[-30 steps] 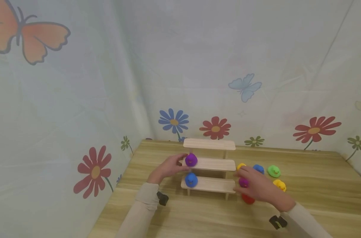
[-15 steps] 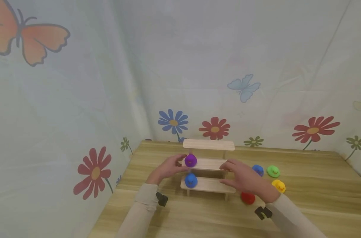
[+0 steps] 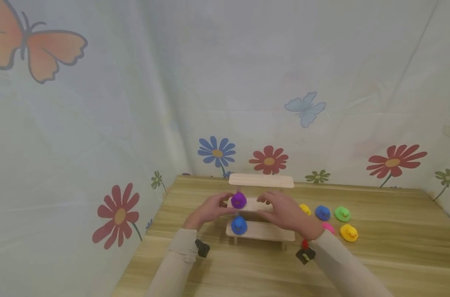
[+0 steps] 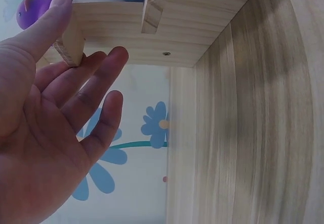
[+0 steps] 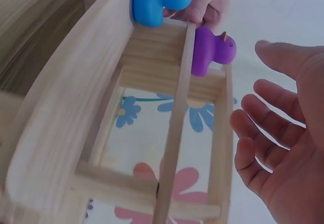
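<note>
A three-tier wooden display shelf (image 3: 262,231) stands on the table. At the left end of its middle board sits a purple toy duck (image 3: 239,201); a blue toy duck (image 3: 239,225) sits at the left end of the bottom board. My left hand (image 4: 55,107) grips the left end of the middle board, thumb on one side and fingers on the other, close beside the purple duck. My right hand (image 3: 284,210) hovers in front of the middle board, right of the purple duck. Its fingers are loosely curved, and nothing is held in them (image 5: 288,127).
Right of the shelf lie more toy ducks: a blue one (image 3: 323,213), a green one (image 3: 342,213), a yellow one (image 3: 349,233), another yellow (image 3: 305,209) and a pink one (image 3: 328,228). A red one (image 3: 305,244) is mostly behind my right wrist. Printed curtains surround the table.
My right hand has moved left from over the loose ducks to the middle board, uncovering the yellow and pink ducks. My left hand and the two ducks on the shelf have stayed put.
</note>
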Tool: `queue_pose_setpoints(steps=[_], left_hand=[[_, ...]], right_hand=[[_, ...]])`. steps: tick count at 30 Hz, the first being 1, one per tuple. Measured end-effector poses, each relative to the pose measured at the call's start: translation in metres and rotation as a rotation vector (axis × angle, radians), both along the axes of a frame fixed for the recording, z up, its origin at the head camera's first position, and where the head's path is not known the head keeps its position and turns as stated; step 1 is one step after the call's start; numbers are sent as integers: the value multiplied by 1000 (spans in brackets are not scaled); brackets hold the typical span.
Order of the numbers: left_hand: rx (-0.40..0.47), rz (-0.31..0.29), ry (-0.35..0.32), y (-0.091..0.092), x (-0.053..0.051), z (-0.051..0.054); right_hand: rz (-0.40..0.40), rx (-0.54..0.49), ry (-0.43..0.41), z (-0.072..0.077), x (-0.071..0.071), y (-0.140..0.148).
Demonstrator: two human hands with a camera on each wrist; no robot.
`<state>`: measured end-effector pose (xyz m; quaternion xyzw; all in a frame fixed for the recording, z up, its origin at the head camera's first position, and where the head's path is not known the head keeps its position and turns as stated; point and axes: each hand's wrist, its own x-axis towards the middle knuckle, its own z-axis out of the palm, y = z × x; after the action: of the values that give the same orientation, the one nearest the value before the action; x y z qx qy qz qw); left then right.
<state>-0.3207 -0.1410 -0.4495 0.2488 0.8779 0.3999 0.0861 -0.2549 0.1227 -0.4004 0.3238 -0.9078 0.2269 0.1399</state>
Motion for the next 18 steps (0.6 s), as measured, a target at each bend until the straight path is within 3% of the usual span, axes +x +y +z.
queue_pose_setpoints(steps=[12, 18], left_hand=[[27, -9, -18, -1, -3, -3], [32, -14, -21, -2, -4, -5]], right_hand=[[-47, -66, -111, -7, -21, -31], [-34, -95, -124, -7, -26, -40]])
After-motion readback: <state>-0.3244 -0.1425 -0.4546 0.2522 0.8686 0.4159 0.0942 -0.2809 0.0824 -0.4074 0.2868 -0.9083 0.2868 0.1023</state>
